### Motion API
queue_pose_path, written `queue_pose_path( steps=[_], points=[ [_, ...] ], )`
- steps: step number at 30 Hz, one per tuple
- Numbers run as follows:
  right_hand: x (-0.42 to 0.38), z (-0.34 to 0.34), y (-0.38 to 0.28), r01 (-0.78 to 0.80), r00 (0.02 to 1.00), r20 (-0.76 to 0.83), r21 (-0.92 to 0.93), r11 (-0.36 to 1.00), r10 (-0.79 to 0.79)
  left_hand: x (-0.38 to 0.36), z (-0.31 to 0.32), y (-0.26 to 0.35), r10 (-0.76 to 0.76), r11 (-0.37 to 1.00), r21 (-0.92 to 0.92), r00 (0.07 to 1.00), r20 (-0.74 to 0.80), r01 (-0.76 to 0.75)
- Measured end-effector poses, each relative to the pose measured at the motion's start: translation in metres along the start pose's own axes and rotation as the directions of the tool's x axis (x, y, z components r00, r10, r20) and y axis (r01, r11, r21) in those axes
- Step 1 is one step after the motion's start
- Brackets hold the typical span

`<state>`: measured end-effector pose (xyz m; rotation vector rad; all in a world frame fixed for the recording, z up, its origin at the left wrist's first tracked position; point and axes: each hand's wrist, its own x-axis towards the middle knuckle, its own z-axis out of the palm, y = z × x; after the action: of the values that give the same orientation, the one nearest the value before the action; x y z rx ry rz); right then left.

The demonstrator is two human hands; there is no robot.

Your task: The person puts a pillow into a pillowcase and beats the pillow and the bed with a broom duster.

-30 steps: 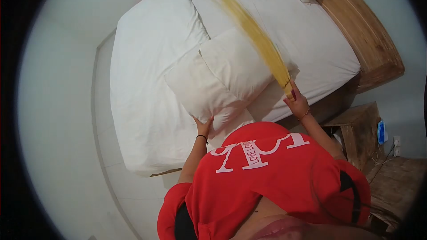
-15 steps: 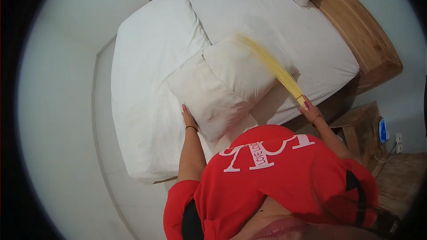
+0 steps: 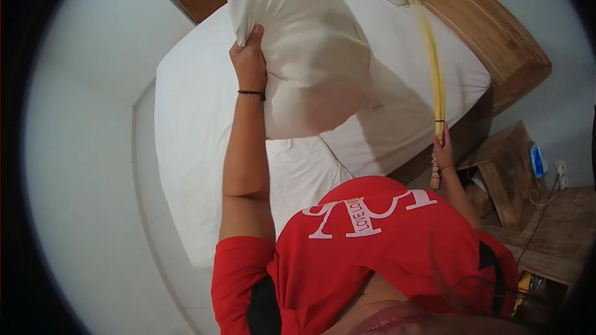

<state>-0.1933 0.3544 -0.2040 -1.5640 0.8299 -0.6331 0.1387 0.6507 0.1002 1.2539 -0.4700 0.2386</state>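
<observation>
Small print on the white band (image 3: 360,216) across the chest of the red top (image 3: 391,260) reads "LOVE" and then "LOVE", its end hard to make out; the large white letters (image 3: 424,198) around it are too distorted to read.

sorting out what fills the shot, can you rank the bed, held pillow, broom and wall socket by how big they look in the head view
1. bed
2. held pillow
3. broom, long but thin
4. wall socket
</observation>
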Motion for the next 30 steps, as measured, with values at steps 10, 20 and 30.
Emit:
queue_pose_path(
  steps=[10,20,30],
  points=[
    [-0.018,-0.017,0.0,-0.052,0.995,-0.09,-0.016,0.999,0.05,-0.074,-0.182,-0.064,-0.506,0.345,0.668,0.469,0.724,-0.66],
    [-0.026,-0.032,-0.08,0.433,0.875,0.341,-0.236,0.87,-0.343,-0.258,-0.104,-0.115,-0.292,0.228,0.929,0.89,0.351,-0.291],
    [-0.047,-0.095,0.004,0.354,0.889,0.457,-0.684,0.638,-0.004,-0.337,-0.092,-0.121,-0.413,0.016,0.948,0.862,0.295,-0.317]
  ],
)
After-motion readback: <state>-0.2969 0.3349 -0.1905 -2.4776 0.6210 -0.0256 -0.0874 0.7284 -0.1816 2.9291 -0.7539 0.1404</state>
